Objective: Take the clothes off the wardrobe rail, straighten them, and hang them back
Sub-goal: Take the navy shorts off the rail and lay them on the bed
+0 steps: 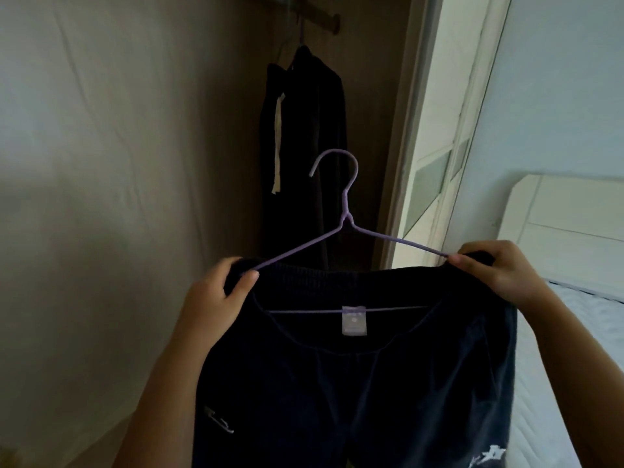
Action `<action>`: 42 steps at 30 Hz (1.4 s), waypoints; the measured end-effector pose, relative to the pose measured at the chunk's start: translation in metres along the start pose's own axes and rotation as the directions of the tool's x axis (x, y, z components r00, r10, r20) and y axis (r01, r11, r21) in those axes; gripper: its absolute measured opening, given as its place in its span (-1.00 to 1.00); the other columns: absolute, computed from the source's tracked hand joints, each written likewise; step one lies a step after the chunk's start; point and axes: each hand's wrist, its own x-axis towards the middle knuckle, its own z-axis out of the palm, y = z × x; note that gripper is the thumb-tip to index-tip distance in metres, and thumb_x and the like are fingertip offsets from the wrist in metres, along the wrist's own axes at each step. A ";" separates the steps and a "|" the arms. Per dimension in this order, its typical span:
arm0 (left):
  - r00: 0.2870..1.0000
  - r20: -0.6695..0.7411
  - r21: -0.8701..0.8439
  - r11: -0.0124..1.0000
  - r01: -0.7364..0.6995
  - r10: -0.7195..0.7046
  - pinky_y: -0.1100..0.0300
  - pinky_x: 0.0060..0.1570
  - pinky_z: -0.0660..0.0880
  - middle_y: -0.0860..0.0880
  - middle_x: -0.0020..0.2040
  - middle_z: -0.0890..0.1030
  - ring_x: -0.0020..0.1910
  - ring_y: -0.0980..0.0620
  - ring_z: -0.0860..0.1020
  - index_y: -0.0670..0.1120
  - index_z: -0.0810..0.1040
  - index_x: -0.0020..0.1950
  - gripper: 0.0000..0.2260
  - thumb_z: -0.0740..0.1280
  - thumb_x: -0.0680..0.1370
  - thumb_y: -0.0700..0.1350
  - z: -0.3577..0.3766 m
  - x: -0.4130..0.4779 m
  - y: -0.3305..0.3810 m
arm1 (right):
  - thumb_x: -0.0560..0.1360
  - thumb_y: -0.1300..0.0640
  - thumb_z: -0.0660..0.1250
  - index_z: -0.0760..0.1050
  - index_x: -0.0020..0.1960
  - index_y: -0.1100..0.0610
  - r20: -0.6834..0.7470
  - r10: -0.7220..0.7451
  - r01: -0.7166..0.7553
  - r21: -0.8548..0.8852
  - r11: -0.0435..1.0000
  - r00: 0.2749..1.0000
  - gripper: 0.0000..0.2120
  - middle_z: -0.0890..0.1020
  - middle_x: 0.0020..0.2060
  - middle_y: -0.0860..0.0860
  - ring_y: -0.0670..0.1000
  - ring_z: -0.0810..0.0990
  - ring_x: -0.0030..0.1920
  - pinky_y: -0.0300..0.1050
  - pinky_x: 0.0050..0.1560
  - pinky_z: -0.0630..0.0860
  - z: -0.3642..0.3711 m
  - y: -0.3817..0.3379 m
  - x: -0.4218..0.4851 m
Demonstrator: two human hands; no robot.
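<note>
A dark navy garment (pixel 354 383) with a small pale label hangs on a lilac wire hanger (pixel 344 211), held up in front of me. My left hand (pixel 219 292) grips the garment's left top corner together with the hanger's left end. My right hand (pixel 496 268) pinches the right top corner and the hanger's right end. The hook points up, free of any rail. Behind it, another dark garment (pixel 304 157) with a pale drawstring hangs from the wooden wardrobe rail (pixel 324 20) at the top.
A pale fabric-covered surface (pixel 118 163) fills the left side. The wardrobe's white door frame (pixel 439 146) runs diagonally on the right. Beyond it stand a white headboard (pixel 574 214) and a bed with a light quilted cover (pixel 574 366).
</note>
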 end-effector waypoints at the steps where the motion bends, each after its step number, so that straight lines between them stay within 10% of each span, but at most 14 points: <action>1: 1.000 0.023 0.009 1.000 -0.007 0.007 0.14 -0.05 0.42 -0.05 -0.01 0.62 0.03 -0.07 0.56 -0.05 0.51 0.13 -0.57 0.22 0.40 0.19 0.003 -0.002 -0.002 | 0.41 -0.05 0.30 0.56 -0.42 -0.25 -0.010 0.016 -0.017 -0.011 1.000 1.000 -0.75 0.53 -0.57 -0.20 -0.21 0.46 -0.49 -0.45 -0.45 0.30 -0.003 0.001 -0.005; 5: 0.997 0.059 0.107 0.993 -0.047 0.041 0.06 -0.21 0.43 -0.10 -0.19 0.60 -0.12 -0.17 0.57 -0.12 0.50 0.02 -0.61 0.22 0.44 0.18 0.017 -0.017 -0.003 | 0.39 -0.17 0.33 0.55 -0.40 -0.26 -0.035 0.088 -0.091 -0.108 0.990 0.996 -0.81 0.55 -0.52 -0.22 -0.22 0.48 -0.46 -0.45 -0.42 0.32 -0.006 0.009 -0.028; 9: 0.999 0.029 0.156 0.988 0.018 -0.023 0.03 -0.08 0.42 -0.24 0.04 0.61 0.07 -0.25 0.54 -0.21 0.48 0.19 -0.59 0.28 0.49 0.07 0.036 -0.044 -0.008 | 0.25 -0.45 0.23 0.53 -0.35 -0.34 -0.079 0.209 -0.219 -0.148 0.964 0.975 -0.76 0.59 -0.42 -0.33 -0.29 0.53 -0.37 -0.48 -0.35 0.36 0.003 0.014 -0.065; 13: 0.993 0.104 0.169 0.985 0.040 -0.058 0.02 -0.07 0.41 -0.21 0.06 0.62 0.07 -0.24 0.53 -0.16 0.48 0.20 -0.60 0.24 0.51 0.09 0.056 -0.075 -0.014 | 0.44 0.05 0.37 0.48 -0.43 -0.20 -0.114 0.338 -0.356 -0.251 0.900 0.934 -0.70 0.59 -0.47 -0.17 -0.16 0.54 -0.33 -0.34 -0.29 0.37 0.018 0.021 -0.126; 18: 0.960 0.266 0.146 0.980 -0.133 0.091 0.09 -0.21 0.36 -0.22 -0.05 0.63 -0.05 -0.23 0.56 -0.22 0.48 0.19 -0.61 0.24 0.52 0.05 0.074 -0.120 -0.002 | 0.47 0.09 0.34 0.51 -0.34 -0.04 -0.258 0.605 -0.655 -0.198 0.730 0.753 -0.80 0.63 -0.32 0.08 0.05 0.56 -0.23 -0.08 -0.18 0.43 0.031 -0.003 -0.243; 22: 0.871 0.434 0.034 0.962 -0.270 0.229 0.25 -0.46 0.24 -0.12 -0.33 0.56 -0.35 -0.08 0.47 -0.21 0.52 0.04 -0.66 0.26 0.51 0.07 0.089 -0.174 0.006 | 0.47 0.09 0.34 0.49 -0.39 -0.09 -0.370 0.745 -0.824 -0.121 0.554 0.555 -0.74 0.61 -0.37 0.00 0.03 0.56 -0.25 -0.14 -0.23 0.42 0.039 -0.045 -0.348; 28: 0.664 0.699 -0.116 0.958 -0.263 0.267 0.16 -0.29 0.36 -0.09 -0.21 0.60 -0.15 -0.13 0.59 -0.16 0.52 0.08 -0.64 0.26 0.49 0.12 0.098 -0.273 0.011 | 0.45 0.08 0.35 0.54 -0.39 -0.18 -0.458 0.847 -0.956 -0.029 0.291 0.271 -0.73 0.59 -0.46 -0.15 -0.06 0.54 -0.36 -0.18 -0.25 0.42 0.054 -0.118 -0.496; 42: 0.393 0.904 -0.156 0.986 -0.066 0.170 0.07 -0.22 0.41 0.04 -0.31 0.56 -0.20 -0.10 0.53 0.01 0.49 -0.29 -0.82 0.36 0.45 0.06 0.063 -0.429 0.038 | 0.45 -0.01 0.35 0.50 -0.37 -0.11 -0.530 0.843 -0.992 0.024 0.123 0.092 -0.78 0.56 -0.43 -0.08 -0.02 0.54 -0.31 -0.02 -0.18 0.47 0.059 -0.249 -0.671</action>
